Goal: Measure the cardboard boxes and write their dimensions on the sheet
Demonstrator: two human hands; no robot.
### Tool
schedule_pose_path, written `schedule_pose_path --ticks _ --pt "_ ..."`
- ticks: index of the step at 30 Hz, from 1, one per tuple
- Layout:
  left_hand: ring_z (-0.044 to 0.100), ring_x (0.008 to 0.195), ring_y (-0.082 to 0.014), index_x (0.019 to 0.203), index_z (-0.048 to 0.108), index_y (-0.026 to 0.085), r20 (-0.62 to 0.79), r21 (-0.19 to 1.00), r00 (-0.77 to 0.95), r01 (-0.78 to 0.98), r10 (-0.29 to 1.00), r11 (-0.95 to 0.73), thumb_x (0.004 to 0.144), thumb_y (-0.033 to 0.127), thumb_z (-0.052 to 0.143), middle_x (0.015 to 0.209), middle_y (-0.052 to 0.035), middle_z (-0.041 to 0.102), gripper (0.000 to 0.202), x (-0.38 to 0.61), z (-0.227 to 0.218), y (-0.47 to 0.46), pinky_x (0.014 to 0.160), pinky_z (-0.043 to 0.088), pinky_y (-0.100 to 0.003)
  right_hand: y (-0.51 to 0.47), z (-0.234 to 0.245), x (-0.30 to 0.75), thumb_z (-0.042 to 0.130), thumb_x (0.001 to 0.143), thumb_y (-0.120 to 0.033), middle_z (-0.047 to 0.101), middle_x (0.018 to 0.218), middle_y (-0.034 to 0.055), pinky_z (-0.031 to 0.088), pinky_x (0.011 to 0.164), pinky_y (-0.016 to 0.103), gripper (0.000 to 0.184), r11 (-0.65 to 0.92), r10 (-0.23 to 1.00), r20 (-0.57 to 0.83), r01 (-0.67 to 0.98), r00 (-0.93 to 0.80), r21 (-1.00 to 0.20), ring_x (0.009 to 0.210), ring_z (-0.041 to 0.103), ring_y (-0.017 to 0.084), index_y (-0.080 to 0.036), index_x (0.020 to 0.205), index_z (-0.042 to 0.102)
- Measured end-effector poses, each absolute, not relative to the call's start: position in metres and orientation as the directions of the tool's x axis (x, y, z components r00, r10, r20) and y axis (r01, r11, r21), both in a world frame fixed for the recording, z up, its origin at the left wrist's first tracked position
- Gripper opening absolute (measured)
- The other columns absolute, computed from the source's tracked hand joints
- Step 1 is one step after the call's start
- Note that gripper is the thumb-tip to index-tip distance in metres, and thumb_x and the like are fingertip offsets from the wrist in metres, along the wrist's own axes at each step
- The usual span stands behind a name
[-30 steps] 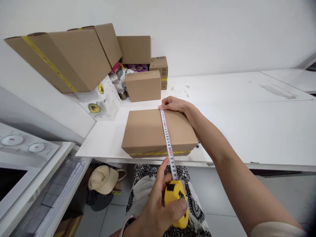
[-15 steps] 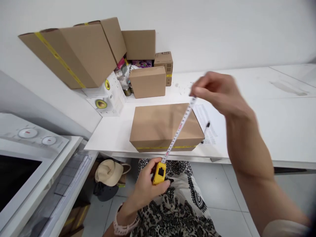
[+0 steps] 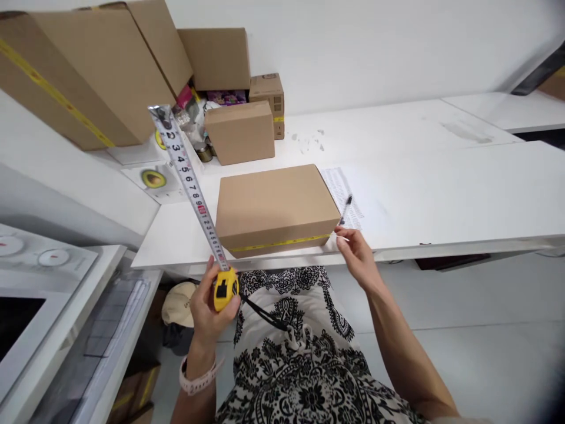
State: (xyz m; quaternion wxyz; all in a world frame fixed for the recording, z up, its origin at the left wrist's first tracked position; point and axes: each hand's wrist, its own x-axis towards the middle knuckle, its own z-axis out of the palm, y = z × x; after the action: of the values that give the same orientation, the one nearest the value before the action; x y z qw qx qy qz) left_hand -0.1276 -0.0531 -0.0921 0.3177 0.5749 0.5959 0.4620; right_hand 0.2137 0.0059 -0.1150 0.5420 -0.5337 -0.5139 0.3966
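My left hand (image 3: 212,300) grips a yellow tape measure (image 3: 226,290) in front of the table edge. Its white blade (image 3: 194,194) sticks out up and to the left, its metal end free in the air. A black strap (image 3: 265,313) hangs from the case. A closed cardboard box (image 3: 276,203) with yellow tape along its front lies on the table. At its front right corner is my right hand (image 3: 356,254), fingers pinched together. A thin white bit shows at the fingertips; I cannot tell what it is. Just beyond lie a pen (image 3: 345,210) and a printed sheet (image 3: 339,182).
Large cardboard boxes (image 3: 101,65) stand stacked at the left on white avocado-print cartons (image 3: 154,179). Smaller boxes (image 3: 241,132) sit at the back against the wall. A white appliance with knobs (image 3: 53,258) is at the left. Caps (image 3: 179,303) lie below the table.
My right hand has let go of the blade's end and come down to the box's front right corner. My left hand has moved left with the tape measure, the blade swinging left.
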Motion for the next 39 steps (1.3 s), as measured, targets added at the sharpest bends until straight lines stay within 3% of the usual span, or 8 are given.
schedule_pose_path --ticks 5,15,18,21,25,29,34,39 --pt "0.069 0.083 -0.0239 0.118 0.064 0.020 0.221 0.974 -0.168 0.088 0.961 -0.208 0.072 0.038 0.072 0.097 -0.0071 0.073 0.050 -0.128 -0.089 -0.012 0.073 0.057 -0.033 0.016 -0.119 0.188 0.067 0.085 -0.049 0.061 0.107 0.0059 0.049 0.083 0.038 0.032 0.159 0.979 0.169 0.090 0.115 -0.983 0.093 0.060 0.019 -0.023 0.088 0.048" --pt "0.068 0.074 -0.0194 0.108 0.070 0.018 0.281 0.956 -0.151 -0.047 0.948 -0.291 0.067 0.036 0.078 0.089 -0.0045 0.073 0.046 -0.112 0.025 0.024 0.066 0.055 -0.027 0.063 -0.030 0.203 0.072 0.082 -0.051 0.048 0.070 -0.0020 0.035 0.053 0.027 0.038 0.196 0.947 0.212 0.087 0.240 -0.977 0.062 0.044 0.013 -0.023 0.077 0.047" --pt "0.067 0.075 -0.0192 0.109 0.070 0.019 0.251 0.961 -0.174 -0.072 0.952 -0.267 0.068 0.037 0.080 0.091 -0.0046 0.073 0.045 -0.091 0.037 0.014 0.065 0.054 -0.026 0.095 -0.022 0.204 0.068 0.084 -0.051 0.056 0.077 0.0007 0.037 0.056 0.029 0.033 0.226 0.908 0.296 0.249 0.298 -0.942 0.065 0.048 0.014 -0.023 0.081 0.051" --pt "0.067 0.072 -0.0182 0.108 0.069 0.019 0.051 0.982 0.017 -0.181 0.999 -0.047 0.069 0.039 0.080 0.092 -0.0059 0.072 0.045 -0.069 0.036 0.000 0.062 0.054 -0.026 0.124 -0.009 0.207 0.061 0.089 -0.049 0.065 0.095 0.0040 0.044 0.066 0.031 0.027 0.325 0.817 0.467 0.399 0.337 -0.857 0.077 0.056 0.017 -0.024 0.096 0.056" --pt "0.063 0.071 -0.0163 0.099 0.070 0.017 -0.196 0.941 0.202 -0.235 0.960 0.242 0.072 0.042 0.078 0.087 -0.0063 0.071 0.037 -0.045 0.027 0.002 0.063 0.052 -0.026 0.164 0.023 0.206 0.046 0.096 -0.046 0.067 0.120 0.0084 0.047 0.090 0.041 0.031 0.459 0.794 0.592 0.506 0.136 -0.730 0.108 0.059 0.024 -0.024 0.113 0.061" --pt "0.062 0.074 -0.0174 0.085 0.071 0.016 -0.272 0.913 0.198 -0.257 0.942 0.317 0.069 0.044 0.079 0.083 -0.0077 0.070 0.034 -0.030 0.023 0.024 0.067 0.053 -0.029 0.209 0.046 0.195 0.039 0.098 -0.037 0.067 0.128 0.0116 0.036 0.108 0.053 0.038 0.444 0.859 0.494 0.673 -0.133 -0.591 0.125 0.052 0.033 -0.020 0.118 0.067" --pt "0.061 0.079 -0.0183 0.083 0.070 0.016 -0.297 0.892 0.163 -0.305 0.941 0.335 0.067 0.044 0.079 0.082 -0.0070 0.069 0.033 -0.019 0.028 0.040 0.069 0.055 -0.030 0.243 0.043 0.177 0.038 0.098 -0.037 0.059 0.142 0.0116 0.044 0.105 0.044 0.047 0.409 0.904 0.225 0.583 -0.363 -0.702 0.125 0.057 0.030 -0.017 0.133 0.062" --pt "0.060 0.075 -0.0163 0.082 0.068 0.015 -0.298 0.888 0.161 -0.316 0.941 0.335 0.066 0.044 0.080 0.080 -0.0060 0.067 0.034 -0.014 0.033 0.044 0.066 0.055 -0.029 0.254 0.036 0.169 0.042 0.096 -0.037 0.062 0.139 0.0114 0.042 0.108 0.048 0.047 0.435 0.899 0.268 0.626 -0.347 -0.647 0.123 0.058 0.031 -0.018 0.136 0.060"
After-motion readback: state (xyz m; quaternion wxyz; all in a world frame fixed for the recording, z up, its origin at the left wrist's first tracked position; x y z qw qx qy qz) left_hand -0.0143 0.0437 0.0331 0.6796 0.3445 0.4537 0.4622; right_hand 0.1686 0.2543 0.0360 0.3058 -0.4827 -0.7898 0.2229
